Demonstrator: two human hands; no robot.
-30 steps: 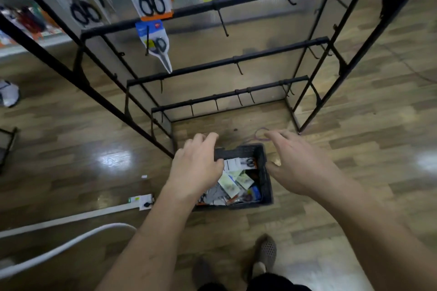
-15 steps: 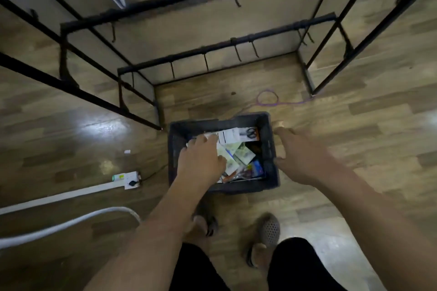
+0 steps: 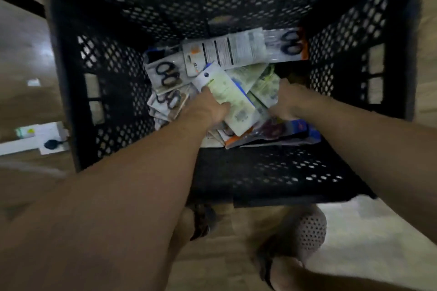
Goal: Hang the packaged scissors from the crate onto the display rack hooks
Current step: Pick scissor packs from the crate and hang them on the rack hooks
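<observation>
Both arms down in black crate [image 3: 113,92]. Gripping pale-green pack [image 3: 230,99] w/ L hand [image 3: 205,107]: thumb clamped over its face, other fingers under it, out of sight. R hand [image 3: 287,101] just beside, dug into pile; can't tell finger state, hidden & blurred. Other packaged scissors [image 3: 165,75] heaped on crate bottom, overlapping.
</observation>
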